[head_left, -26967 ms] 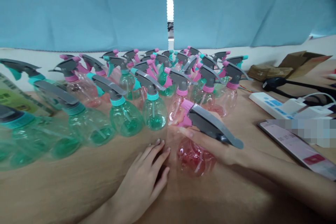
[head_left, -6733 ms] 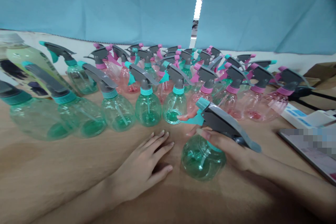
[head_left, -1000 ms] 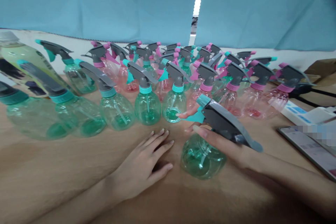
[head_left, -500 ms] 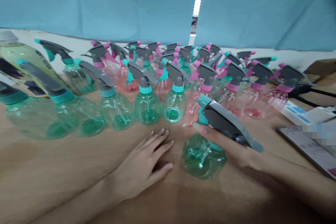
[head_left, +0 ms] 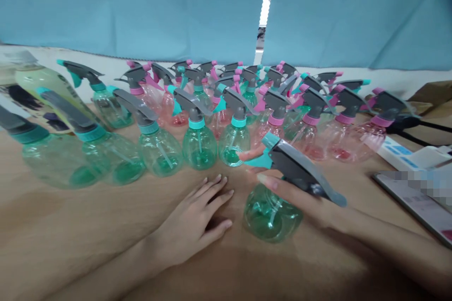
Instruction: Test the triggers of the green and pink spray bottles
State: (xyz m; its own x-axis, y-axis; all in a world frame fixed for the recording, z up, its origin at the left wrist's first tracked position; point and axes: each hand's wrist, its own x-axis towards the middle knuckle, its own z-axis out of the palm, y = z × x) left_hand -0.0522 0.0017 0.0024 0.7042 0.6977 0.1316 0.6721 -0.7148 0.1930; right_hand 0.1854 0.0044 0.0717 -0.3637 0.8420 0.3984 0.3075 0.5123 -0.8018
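One green bottle point(head_left: 271, 214): my right hand point(head_left: 294, 195) wrapped round its neck, finger at the trigger point(head_left: 259, 161), seemingly to work it; left hand point(head_left: 192, 225) flat, empty, bracing on table point(head_left: 88, 230).

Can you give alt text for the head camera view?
A person's right hand grips a clear green plastic spray bottle with a grey trigger on a brown table, the left hand flat beside it. Behind stand rows of similar green and pink spray bottles before a blue curtain.
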